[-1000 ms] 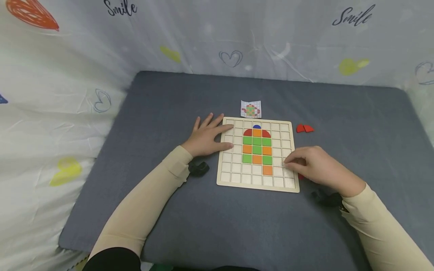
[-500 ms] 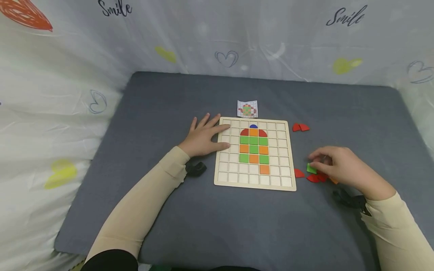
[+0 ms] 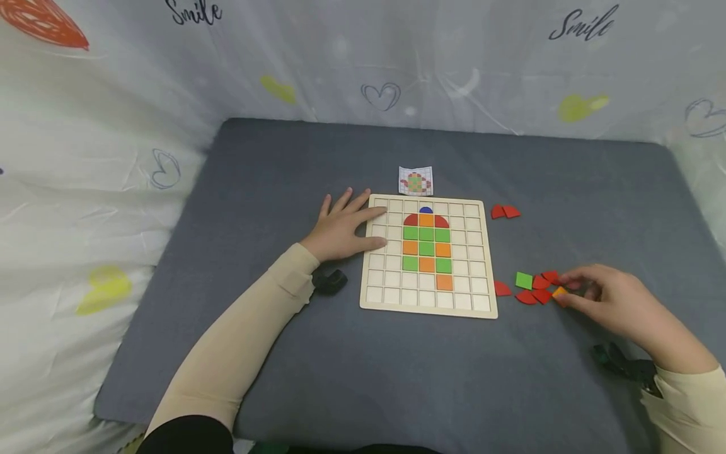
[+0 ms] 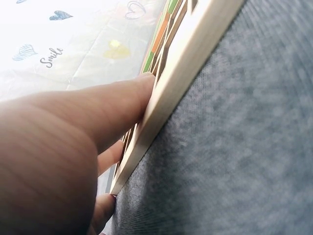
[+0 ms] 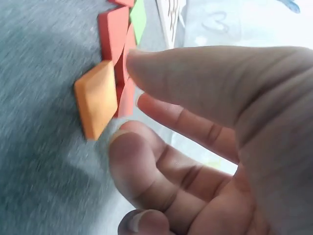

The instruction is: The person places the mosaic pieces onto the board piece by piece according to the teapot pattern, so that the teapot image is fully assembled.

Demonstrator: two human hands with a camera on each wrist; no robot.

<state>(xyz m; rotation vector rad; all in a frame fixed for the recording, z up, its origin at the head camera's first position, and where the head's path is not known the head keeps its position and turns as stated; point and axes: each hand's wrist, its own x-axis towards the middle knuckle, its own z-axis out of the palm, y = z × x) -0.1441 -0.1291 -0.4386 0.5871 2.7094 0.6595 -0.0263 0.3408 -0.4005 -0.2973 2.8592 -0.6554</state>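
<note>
A wooden grid board (image 3: 429,255) is laid flat near the middle of the grey bench (image 3: 340,378), and its left edge is pressed by the left hand (image 3: 343,227), whose grip is released, the fingers lying straight across the outer squares. On the board a figure is formed by green, orange and red tiles with a blue half-round piece (image 3: 426,210) at the top. A small pattern card (image 3: 416,181) is seen just beyond the board's far edge. Toward the right edge of the bench, a loose cluster of pieces is spread: a green square tile (image 3: 524,280), several red quarter pieces (image 3: 539,289) and an orange square tile (image 5: 95,99). The orange square tile is reached by the right hand (image 3: 615,306), its thumb and forefinger set at either side of it; whether the tile is actually pinched cannot be told. Two more red pieces (image 3: 505,212) are seen beside the board's far right corner.
</note>
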